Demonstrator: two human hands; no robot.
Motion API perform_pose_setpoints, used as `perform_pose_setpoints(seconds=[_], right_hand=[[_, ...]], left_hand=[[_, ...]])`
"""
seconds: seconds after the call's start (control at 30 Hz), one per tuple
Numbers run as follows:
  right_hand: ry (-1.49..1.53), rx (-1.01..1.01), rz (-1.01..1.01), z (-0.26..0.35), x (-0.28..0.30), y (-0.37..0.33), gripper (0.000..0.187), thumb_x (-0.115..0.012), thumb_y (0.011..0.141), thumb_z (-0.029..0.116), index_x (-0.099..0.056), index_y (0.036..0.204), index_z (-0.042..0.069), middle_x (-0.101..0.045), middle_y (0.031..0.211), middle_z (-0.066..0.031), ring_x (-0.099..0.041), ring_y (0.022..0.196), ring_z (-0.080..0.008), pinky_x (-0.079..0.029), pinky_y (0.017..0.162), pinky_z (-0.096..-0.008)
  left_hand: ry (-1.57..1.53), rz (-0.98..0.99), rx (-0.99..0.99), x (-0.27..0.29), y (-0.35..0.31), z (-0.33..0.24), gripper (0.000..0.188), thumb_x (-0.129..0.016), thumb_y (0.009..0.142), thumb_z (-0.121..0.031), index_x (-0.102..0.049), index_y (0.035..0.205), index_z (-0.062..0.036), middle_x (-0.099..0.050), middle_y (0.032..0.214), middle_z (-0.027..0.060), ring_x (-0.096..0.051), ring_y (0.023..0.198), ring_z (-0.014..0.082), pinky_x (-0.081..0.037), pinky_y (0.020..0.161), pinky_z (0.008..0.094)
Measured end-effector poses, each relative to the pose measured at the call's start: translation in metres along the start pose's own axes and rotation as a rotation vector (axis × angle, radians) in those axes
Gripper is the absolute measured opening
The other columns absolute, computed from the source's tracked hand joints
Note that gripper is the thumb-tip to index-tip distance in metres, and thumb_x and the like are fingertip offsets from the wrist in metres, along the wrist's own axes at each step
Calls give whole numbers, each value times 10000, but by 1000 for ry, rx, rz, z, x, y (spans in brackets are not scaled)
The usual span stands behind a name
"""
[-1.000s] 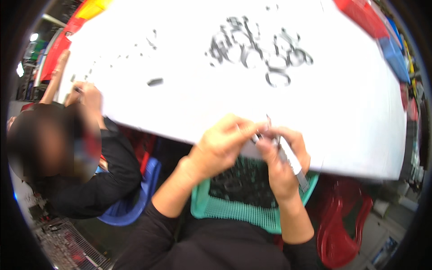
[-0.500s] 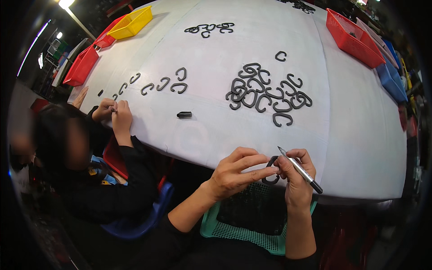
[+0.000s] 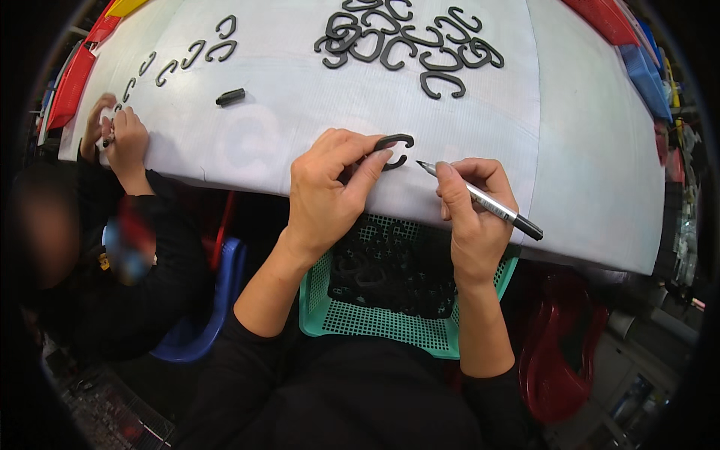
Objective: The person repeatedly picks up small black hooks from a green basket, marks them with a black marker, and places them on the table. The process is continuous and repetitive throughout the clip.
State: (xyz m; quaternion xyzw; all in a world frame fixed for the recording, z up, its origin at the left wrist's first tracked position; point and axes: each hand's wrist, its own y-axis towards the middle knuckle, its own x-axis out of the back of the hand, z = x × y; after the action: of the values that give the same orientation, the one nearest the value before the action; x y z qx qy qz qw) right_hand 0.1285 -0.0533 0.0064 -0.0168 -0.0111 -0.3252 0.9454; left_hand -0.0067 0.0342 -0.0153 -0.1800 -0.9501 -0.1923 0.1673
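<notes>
Between the thumb and fingers of my left hand (image 3: 330,180) is a black C-shaped piece (image 3: 403,140), its gap turned to the right. My right hand (image 3: 480,202) grips a silver marker pen (image 3: 487,201) with a black end. The pen's bare dark tip points at the piece, a short gap apart from it. A heap of similar black C-shaped pieces (image 3: 390,56) lies on the white table beyond my hands. Below my hands, a green mesh basket (image 3: 375,322) holds many dark pieces, hard to make out singly.
A black pen cap (image 3: 230,97) and several loose C pieces (image 3: 196,52) lie to the left. At the left edge a co-worker's hands (image 3: 127,142) hold a pen. Red basket (image 3: 71,86) far left; blue basket (image 3: 646,79) far right; dark red stool (image 3: 559,360) lower right.
The view has tilted down, showing more of the green basket. My hands have drawn apart; the C piece is now in my left hand alone, and the pen points toward it.
</notes>
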Motion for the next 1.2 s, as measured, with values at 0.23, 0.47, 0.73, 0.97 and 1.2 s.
perform_pose_setpoints(seconds=[0.23,0.47,0.73,0.97,1.2], right_hand=[[-179,200,-46,-10,-18,6,231,-720,796,64,-519,691,23,-549,565,0,-444,476,-15,-320,418,-177],[-192,199,-51,-17,-19,6,222,-707,795,41,-513,689,22,-531,564,2,-431,480,-15,-320,424,-179],[-204,216,-35,-21,-18,5,218,-710,792,38,-518,690,22,-539,567,-1,-444,483,-11,-327,430,-167],[-211,208,-28,-20,-19,4,218,-712,790,38,-518,690,26,-534,565,6,-439,480,-8,-323,427,-167],[-134,175,-44,-18,-16,1,205,-698,795,16,-512,709,30,-516,586,13,-424,506,-9,-322,455,-167]], left_hand=[[15,-86,-63,-8,-2,4,142,-706,757,-18,-708,899,-24,-599,693,40,-508,592,126,-392,486,250],[45,-131,-110,-10,-3,5,136,-716,732,-21,-697,867,-19,-583,675,35,-508,596,145,-399,490,260],[83,-107,-153,-10,-6,10,171,-700,771,-13,-719,938,-41,-577,712,5,-475,557,51,-363,470,186],[86,-115,-157,-9,-8,10,165,-705,770,-16,-720,932,-43,-578,713,6,-475,559,51,-363,469,186],[89,-102,-147,-8,-8,10,191,-698,758,6,-724,939,-50,-581,730,7,-481,578,50,-364,478,184]])
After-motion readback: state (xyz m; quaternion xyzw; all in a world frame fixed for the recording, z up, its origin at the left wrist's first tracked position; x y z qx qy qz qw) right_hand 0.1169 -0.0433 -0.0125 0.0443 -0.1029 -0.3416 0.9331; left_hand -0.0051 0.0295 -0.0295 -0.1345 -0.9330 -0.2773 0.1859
